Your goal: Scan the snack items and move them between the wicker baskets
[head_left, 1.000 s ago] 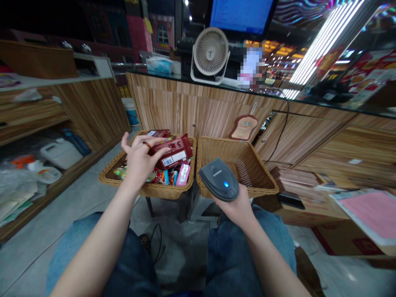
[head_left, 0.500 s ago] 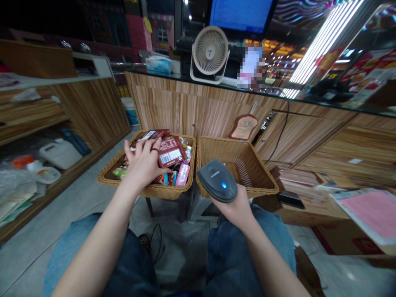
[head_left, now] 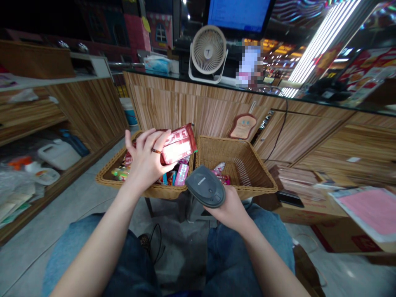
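- One red pack (head_left: 179, 146), raised over the left basket (head_left: 167, 192), label side showing, strong glare on it, tilted up to the right.
- Left hand (head_left: 145, 156): clamped on the pack's left end, thumb at the lower edge, fingers over the top, outermost finger sticking out. Dark ring (head_left: 156, 151) on one finger.
- Right hand (head_left: 230, 208): closed round the scanner (head_left: 206, 186), most fingers hidden beneath, so can't tell their exact set.
- Scanner: grey, head pointing up-left toward the pack, apart from it, partly in front of the right basket (head_left: 262, 175).
- Left basket: full of mixed packets, a pink pack (head_left: 182, 175) near its front right corner.
- Right basket: just beside the left one, a few small packets (head_left: 220, 168) inside, behind the scanner.
- Counter (head_left: 163, 103) behind both baskets; toast-shaped board (head_left: 243, 126) against its front.
- On the counter: fan (head_left: 208, 51), blue screen (head_left: 238, 14) behind it.
- Far right from me: phone (head_left: 291, 199) and pink sheet (head_left: 366, 206) on boxes.
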Demonstrator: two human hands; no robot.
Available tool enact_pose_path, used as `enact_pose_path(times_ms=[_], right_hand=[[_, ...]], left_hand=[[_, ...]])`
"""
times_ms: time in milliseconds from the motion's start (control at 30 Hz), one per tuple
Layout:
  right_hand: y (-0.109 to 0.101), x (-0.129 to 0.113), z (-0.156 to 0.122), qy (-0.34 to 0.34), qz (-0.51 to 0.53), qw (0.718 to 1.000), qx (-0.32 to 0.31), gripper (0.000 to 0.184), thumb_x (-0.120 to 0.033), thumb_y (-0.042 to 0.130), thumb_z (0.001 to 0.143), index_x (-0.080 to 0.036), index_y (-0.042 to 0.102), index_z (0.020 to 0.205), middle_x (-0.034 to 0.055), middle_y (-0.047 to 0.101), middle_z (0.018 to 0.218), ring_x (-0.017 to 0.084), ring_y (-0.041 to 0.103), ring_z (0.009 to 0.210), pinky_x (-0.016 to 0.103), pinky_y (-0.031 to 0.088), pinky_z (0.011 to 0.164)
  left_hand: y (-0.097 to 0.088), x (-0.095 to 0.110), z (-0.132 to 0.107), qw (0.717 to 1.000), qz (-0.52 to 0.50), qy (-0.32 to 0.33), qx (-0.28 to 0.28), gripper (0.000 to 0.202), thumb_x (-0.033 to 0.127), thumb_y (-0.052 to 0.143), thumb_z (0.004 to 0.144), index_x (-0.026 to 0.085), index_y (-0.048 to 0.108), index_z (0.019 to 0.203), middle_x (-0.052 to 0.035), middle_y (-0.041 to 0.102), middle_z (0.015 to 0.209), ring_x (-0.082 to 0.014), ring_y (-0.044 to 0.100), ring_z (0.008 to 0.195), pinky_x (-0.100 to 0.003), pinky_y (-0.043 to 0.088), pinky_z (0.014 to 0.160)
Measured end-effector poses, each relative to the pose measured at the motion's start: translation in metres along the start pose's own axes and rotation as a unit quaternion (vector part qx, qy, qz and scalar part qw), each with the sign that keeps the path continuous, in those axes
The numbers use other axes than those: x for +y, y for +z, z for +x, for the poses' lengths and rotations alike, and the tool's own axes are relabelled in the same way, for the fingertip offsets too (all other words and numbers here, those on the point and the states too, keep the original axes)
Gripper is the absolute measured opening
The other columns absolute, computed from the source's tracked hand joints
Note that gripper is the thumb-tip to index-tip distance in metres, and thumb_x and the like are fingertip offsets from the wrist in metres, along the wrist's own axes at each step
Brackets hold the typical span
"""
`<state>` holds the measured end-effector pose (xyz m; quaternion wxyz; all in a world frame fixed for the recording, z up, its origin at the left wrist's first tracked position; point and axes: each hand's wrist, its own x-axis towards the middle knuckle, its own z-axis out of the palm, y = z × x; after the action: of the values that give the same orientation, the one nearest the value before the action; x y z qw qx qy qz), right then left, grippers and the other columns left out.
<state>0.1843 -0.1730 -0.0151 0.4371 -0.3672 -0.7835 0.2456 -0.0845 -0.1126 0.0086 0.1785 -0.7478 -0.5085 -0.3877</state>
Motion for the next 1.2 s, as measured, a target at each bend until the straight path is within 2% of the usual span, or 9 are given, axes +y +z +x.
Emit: enact_pose_path(times_ms=[267, 367, 467, 600, 700, 833, 967, 1100, 1200], right_hand=[[-0.007, 0.005, -0.004, 0.010, -0.025, 0.998, 0.048, 0.008, -0.026, 0.074, 0.079, -0.020, 0.069, 0.081, 0.0065, 0.078, 0.076, 0.024, 0.074, 0.066, 0.029, 0.057, 0.064], [-0.012, 0.014, -0.008, 0.041, -0.026, 0.993, 0.110, 0.011, -0.030, 0.075, 0.079, -0.020, 0.069, 0.078, 0.0073, 0.077, 0.072, 0.026, 0.073, 0.064, 0.032, 0.058, 0.061], [-0.016, 0.023, -0.013, 0.079, -0.006, 0.987, 0.138, 0.017, -0.033, 0.076, 0.082, -0.021, 0.068, 0.074, 0.0061, 0.074, 0.064, 0.025, 0.071, 0.059, 0.032, 0.058, 0.057], [-0.018, 0.026, -0.015, 0.093, 0.007, 0.986, 0.135, 0.015, -0.033, 0.076, 0.082, -0.020, 0.070, 0.076, 0.0044, 0.072, 0.060, 0.022, 0.066, 0.052, 0.032, 0.058, 0.054], [-0.018, 0.024, -0.015, 0.096, 0.011, 0.987, 0.131, 0.016, -0.033, 0.077, 0.081, -0.020, 0.070, 0.075, 0.0039, 0.071, 0.059, 0.022, 0.065, 0.050, 0.032, 0.058, 0.054], [-0.018, 0.021, -0.013, 0.096, 0.008, 0.986, 0.135, 0.018, -0.035, 0.078, 0.079, -0.021, 0.069, 0.073, 0.0040, 0.071, 0.059, 0.023, 0.067, 0.053, 0.031, 0.057, 0.053], [-0.015, 0.018, -0.011, 0.084, 0.000, 0.988, 0.129, 0.019, -0.034, 0.077, 0.079, -0.022, 0.066, 0.069, 0.0041, 0.070, 0.057, 0.024, 0.069, 0.055, 0.030, 0.056, 0.052], [-0.009, 0.013, -0.007, 0.048, -0.012, 0.990, 0.131, 0.016, -0.030, 0.076, 0.077, -0.021, 0.064, 0.069, 0.0054, 0.073, 0.063, 0.023, 0.069, 0.055, 0.030, 0.055, 0.053], [-0.006, 0.010, -0.004, 0.030, -0.012, 0.991, 0.129, 0.013, -0.029, 0.075, 0.077, -0.021, 0.066, 0.073, 0.0052, 0.074, 0.065, 0.023, 0.070, 0.056, 0.030, 0.055, 0.055]], left_hand=[[0.004, 0.007, 0.003, 1.000, -0.003, 0.017, -0.020, 0.098, 0.044, 0.082, 0.079, 0.032, 0.032, 0.162, -0.0140, 0.052, 0.153, -0.0400, 0.040, 0.147, -0.067, -0.003, 0.128], [0.019, 0.024, 0.004, 0.998, -0.013, 0.050, -0.036, 0.101, 0.045, 0.084, 0.078, 0.029, 0.031, 0.163, -0.0148, 0.055, 0.150, -0.0385, 0.045, 0.144, -0.069, 0.002, 0.128], [0.040, 0.051, 0.002, 0.991, -0.044, 0.095, -0.081, 0.101, 0.041, 0.083, 0.079, 0.025, 0.030, 0.164, -0.0146, 0.057, 0.150, -0.0371, 0.046, 0.145, -0.068, -0.003, 0.129], [0.062, 0.078, 0.002, 0.978, -0.082, 0.140, -0.130, 0.085, 0.031, 0.078, 0.087, 0.024, 0.037, 0.161, -0.0118, 0.050, 0.161, -0.0348, 0.039, 0.152, -0.067, -0.010, 0.128], [0.068, 0.082, 0.004, 0.974, -0.093, 0.148, -0.141, 0.069, 0.022, 0.070, 0.093, 0.024, 0.044, 0.157, -0.0097, 0.050, 0.162, -0.0323, 0.038, 0.154, -0.068, -0.012, 0.128], [0.063, 0.075, 0.006, 0.978, -0.091, 0.134, -0.131, 0.060, 0.018, 0.066, 0.094, 0.025, 0.051, 0.152, -0.0113, 0.053, 0.158, -0.0328, 0.040, 0.153, -0.070, -0.005, 0.128], [0.051, 0.059, 0.006, 0.989, -0.067, 0.098, -0.085, 0.059, 0.026, 0.067, 0.095, 0.027, 0.051, 0.151, -0.0126, 0.055, 0.157, -0.0331, 0.044, 0.150, -0.069, 0.006, 0.128], [0.033, 0.021, 0.008, 0.999, -0.014, -0.033, -0.002, 0.056, 0.042, 0.063, 0.097, 0.029, 0.051, 0.150, -0.0137, 0.054, 0.156, -0.0359, 0.045, 0.148, -0.070, 0.011, 0.126], [0.019, -0.021, 0.013, 0.987, 0.035, -0.157, 0.025, 0.064, 0.056, 0.061, 0.095, 0.027, 0.050, 0.151, -0.0175, 0.052, 0.157, -0.0419, 0.042, 0.147, -0.073, 0.012, 0.124]])
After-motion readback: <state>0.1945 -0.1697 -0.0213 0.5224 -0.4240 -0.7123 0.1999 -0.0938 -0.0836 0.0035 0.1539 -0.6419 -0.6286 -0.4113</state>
